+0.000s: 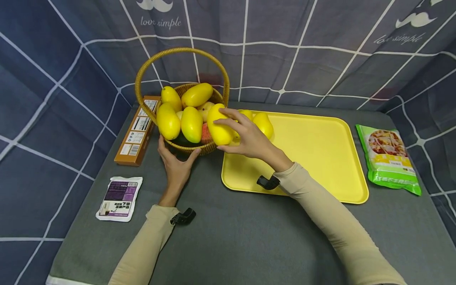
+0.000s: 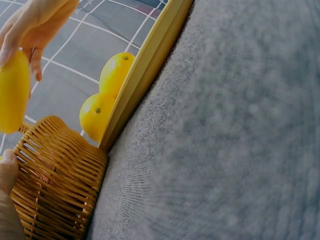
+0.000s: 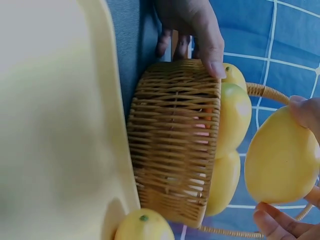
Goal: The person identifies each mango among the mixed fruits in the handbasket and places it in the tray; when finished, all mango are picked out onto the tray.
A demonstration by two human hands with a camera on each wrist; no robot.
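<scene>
My right hand (image 1: 251,136) pinches a yellow mango (image 1: 218,127) between thumb and fingers, holding it above the right rim of a wicker basket (image 3: 172,135). My left hand (image 1: 176,168) grips the basket's near side, thumb at the rim in the right wrist view. Several other mangoes (image 1: 191,124) fill the basket, along with a red fruit (image 1: 206,133), a paler round fruit (image 1: 205,110) and something dark green mostly covered. Two mangoes (image 1: 263,125) lie at the left end of a yellow tray (image 1: 317,154), partly behind my right hand.
The basket's tall arched handle (image 1: 183,50) stands upright. An orange-brown box (image 1: 137,136) lies left of the basket, with a white and purple pouch (image 1: 119,199) nearer. Right of the tray is a green food packet (image 1: 391,158). A checked cloth (image 1: 267,67) hangs behind the table.
</scene>
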